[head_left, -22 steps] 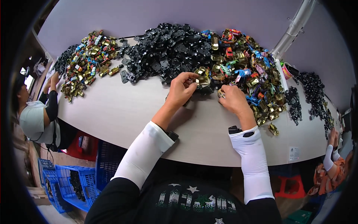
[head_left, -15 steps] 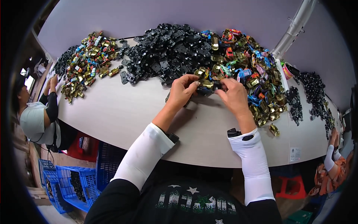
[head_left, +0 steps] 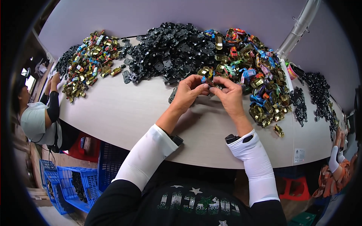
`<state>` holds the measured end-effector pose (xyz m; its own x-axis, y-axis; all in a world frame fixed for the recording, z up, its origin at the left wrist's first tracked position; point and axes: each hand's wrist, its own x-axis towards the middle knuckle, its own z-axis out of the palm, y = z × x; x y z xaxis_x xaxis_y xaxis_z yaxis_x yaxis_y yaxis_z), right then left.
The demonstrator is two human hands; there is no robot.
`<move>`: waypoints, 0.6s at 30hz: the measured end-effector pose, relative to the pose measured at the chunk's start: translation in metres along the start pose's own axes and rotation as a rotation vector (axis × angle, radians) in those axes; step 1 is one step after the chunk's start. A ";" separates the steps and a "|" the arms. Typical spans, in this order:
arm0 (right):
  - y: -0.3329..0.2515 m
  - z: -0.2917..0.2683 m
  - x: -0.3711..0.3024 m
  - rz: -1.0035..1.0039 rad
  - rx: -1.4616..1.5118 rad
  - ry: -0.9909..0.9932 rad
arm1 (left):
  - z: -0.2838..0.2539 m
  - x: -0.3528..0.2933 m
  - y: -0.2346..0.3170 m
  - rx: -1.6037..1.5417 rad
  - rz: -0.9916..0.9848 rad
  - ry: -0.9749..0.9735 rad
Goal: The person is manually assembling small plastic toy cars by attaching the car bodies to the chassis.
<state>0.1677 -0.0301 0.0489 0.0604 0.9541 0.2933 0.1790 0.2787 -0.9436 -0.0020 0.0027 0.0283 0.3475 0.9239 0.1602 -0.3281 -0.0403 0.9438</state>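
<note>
My left hand and my right hand meet over the pale table, both pinching one small toy-car piece between their fingertips. It looks dark with a bit of colour, and fingers hide most of it. Just beyond the hands lies a heap of black toy-car chassis parts. To the right spreads a heap of shiny coloured and gold toy-car bodies. One black part lies on the table by my left hand.
A second heap of coloured and gold car bodies lies far left, where another person sits. More black parts lie at the right by another person's arm. A white pole rises behind. Blue crates stand under the table.
My hands, apart at the heap's edge before, have come together. They now hold one small piece between them, a little nearer to me.
</note>
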 end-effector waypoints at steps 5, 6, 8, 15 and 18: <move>0.009 0.000 0.000 -0.078 -0.015 -0.085 | -0.001 0.001 -0.003 0.073 0.056 -0.055; 0.009 0.003 -0.001 -0.091 0.082 -0.124 | -0.002 0.000 -0.003 0.073 0.056 -0.054; 0.007 0.001 0.001 -0.112 0.052 -0.140 | -0.003 0.000 -0.002 0.155 0.054 -0.016; 0.011 -0.025 0.018 -0.388 -0.306 0.334 | -0.008 0.002 0.020 -0.007 0.104 0.137; -0.007 -0.016 0.015 -0.426 -0.437 0.612 | -0.006 0.000 0.017 -0.198 0.089 0.083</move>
<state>0.1829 -0.0196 0.0624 0.3980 0.5162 0.7584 0.6609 0.4120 -0.6272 -0.0129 0.0047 0.0426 0.2389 0.9485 0.2079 -0.5232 -0.0546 0.8504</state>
